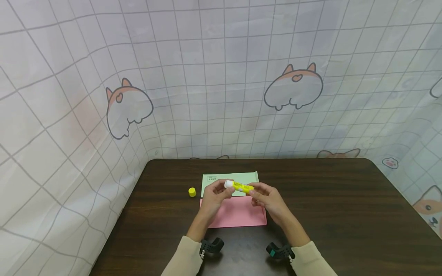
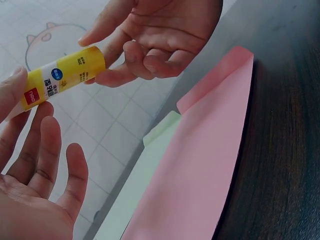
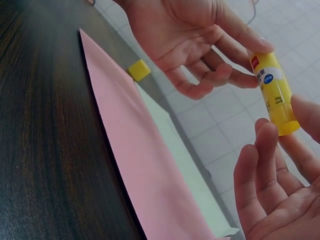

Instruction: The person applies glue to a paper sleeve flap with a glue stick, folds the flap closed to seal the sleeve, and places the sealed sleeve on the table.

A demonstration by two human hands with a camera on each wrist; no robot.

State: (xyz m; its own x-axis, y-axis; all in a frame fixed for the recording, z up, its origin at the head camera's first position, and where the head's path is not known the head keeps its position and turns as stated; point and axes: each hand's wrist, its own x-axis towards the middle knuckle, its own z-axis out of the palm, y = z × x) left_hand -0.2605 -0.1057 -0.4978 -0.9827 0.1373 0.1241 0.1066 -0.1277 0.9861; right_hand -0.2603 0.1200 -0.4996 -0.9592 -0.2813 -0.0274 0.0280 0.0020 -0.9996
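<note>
Far left, the gridded curtain point(image 1: 69, 161) hangs beside the dark wooden counter point(image 1: 345, 207). Moving in, there's the yellow cap point(image 1: 192, 192), sitting on the wood just off the left edge of the green envelope point(image 1: 241, 177). Next comes your pale left sleeve point(image 1: 183, 257), a black left strap point(image 1: 212, 246) at the wrist, and up to your left hand point(image 1: 212, 198): thumb and fingers pinch the white end of the glue stick point(image 1: 243, 187), the others spreading loosely below. Dead centre, that stick is up in the air over the envelopes, spanning your two hands, yellow with a red patch and a blue oval on its label, slanting down to your right in the head view. Beneath, the green envelope shows a small printed box at its upper left; on your side of it lies the pink envelope point(image 1: 238, 215), right along its near edge, and whether they overlap I can't tell. On to your right hand point(image 1: 271, 199): thumb and fingers grip the stick's yellow end, the rest bent loosely. Then the right strap point(image 1: 280, 252) with its teal patch, your right sleeve point(image 1: 314, 262), and more curtain, a cartoon animal face point(image 1: 429, 207) peering out past the counter's edge.
</note>
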